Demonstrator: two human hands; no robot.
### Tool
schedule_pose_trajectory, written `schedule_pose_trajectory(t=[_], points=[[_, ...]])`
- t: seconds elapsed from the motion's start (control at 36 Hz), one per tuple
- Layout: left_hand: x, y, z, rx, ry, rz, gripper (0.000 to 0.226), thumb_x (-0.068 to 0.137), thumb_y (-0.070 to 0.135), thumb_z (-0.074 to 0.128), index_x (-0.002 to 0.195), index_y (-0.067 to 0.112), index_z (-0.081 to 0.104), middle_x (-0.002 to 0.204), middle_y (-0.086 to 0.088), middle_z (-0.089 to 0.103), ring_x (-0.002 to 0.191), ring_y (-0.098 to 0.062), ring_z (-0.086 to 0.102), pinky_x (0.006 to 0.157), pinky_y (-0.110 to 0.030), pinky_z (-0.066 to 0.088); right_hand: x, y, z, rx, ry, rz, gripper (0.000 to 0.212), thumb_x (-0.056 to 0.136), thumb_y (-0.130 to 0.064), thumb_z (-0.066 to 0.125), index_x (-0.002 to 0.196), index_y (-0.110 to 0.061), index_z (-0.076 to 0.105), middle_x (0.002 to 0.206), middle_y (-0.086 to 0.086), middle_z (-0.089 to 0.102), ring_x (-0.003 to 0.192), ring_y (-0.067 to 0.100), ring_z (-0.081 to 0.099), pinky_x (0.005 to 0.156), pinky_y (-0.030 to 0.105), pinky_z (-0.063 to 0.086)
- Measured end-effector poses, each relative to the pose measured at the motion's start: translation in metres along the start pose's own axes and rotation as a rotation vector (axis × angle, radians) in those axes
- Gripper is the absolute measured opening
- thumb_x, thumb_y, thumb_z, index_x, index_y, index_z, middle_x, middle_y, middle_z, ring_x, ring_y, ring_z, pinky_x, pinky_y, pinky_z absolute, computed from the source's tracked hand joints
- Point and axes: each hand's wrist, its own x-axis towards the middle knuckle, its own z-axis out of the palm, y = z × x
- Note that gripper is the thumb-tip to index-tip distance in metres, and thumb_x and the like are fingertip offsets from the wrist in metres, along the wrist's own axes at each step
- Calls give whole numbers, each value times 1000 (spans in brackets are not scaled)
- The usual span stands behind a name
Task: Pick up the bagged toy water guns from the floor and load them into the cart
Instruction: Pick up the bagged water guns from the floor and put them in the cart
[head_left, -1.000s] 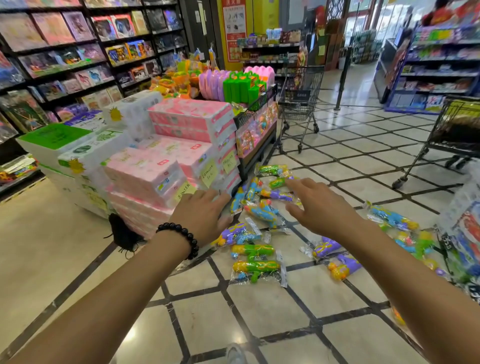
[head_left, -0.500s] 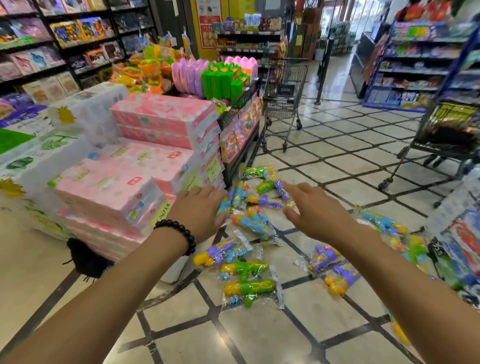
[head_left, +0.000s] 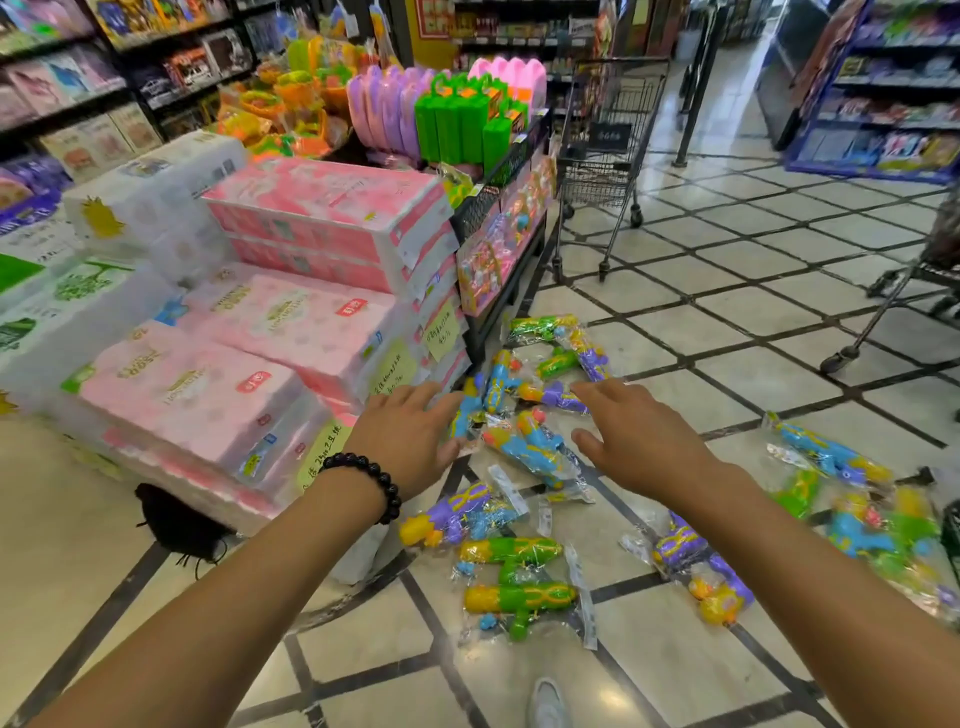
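While we lean over the tiled floor, pink tissue packs are stacked at nine o'clock, with a black cloth on the floor at their foot. Our left hand, a bead bracelet on its wrist, reaches forward with fingers spread and relaxed, gripping nothing. Bagged water guns lie scattered on the floor from twelve to three o'clock, some just beyond our fingertips. Our right hand is likewise spread and holds nothing. One cart stands at one o'clock; another cart shows partly at two.
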Motion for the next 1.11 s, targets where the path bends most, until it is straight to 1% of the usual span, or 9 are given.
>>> schedule_pose_trajectory(t=[0.14,0.31,0.42,0.53,0.61,0.67,0.81,0.97,1.11], points=[[42,-12,29,-2,-9,-12,52,100,54,45,147,33,39,151,-2,43,134,-30,44,104,-48,41,53,14,25,2,-38,-36,54,101,-41,53,149,-23,38,144,6,49,127,34,49,92,47,52],[73,-29,83,-37,-87,-12,56,98,55,46,147,29,43,154,-2,40,135,-30,43,106,-48,41,89,23,79,-3,-162,-28,59,103,-43,49,156,-25,30,154,4,41,134,34,43,95,47,51],[90,-46,126,-49,-147,16,55,97,55,46,147,30,41,153,0,41,134,-29,44,107,-46,39,108,26,123,-17,-220,-14,62,101,-43,49,157,-23,32,151,5,45,128,33,48,94,46,52],[102,-63,171,-90,-238,51,56,96,53,49,146,28,45,153,-3,41,135,-32,44,103,-46,40,122,20,165,12,-256,38,60,98,-45,51,153,-26,37,149,1,48,130,29,48,94,42,51],[111,-75,201,-95,-278,68,56,97,56,46,148,32,41,155,-2,39,137,-29,42,104,-46,38,132,10,193,30,-309,80,61,100,-46,49,155,-27,32,154,-1,42,134,28,45,94,41,50],[117,-84,219,-110,-286,72,55,97,57,44,148,36,38,155,1,40,137,-27,43,103,-46,39,139,4,211,44,-341,115,62,101,-45,49,157,-27,31,156,-1,39,137,28,42,98,42,50],[134,-106,259,-145,-304,105,52,98,55,44,146,35,42,149,0,46,133,-27,47,102,-45,41,153,-5,251,111,-339,204,61,102,-43,51,158,-26,31,159,0,34,141,28,35,106,43,45],[155,-127,301,-152,-332,125,54,98,55,48,146,32,43,149,-1,46,132,-28,47,102,-45,41,168,-9,298,162,-325,271,61,99,-41,54,155,-24,38,154,2,41,134,30,42,95,44,52],[163,-133,333,-167,-362,117,55,99,55,45,149,33,39,152,0,43,134,-27,44,103,-44,40,173,-6,334,183,-351,289,57,100,-39,54,153,-23,41,152,3,44,130,33,45,97,47,51]])
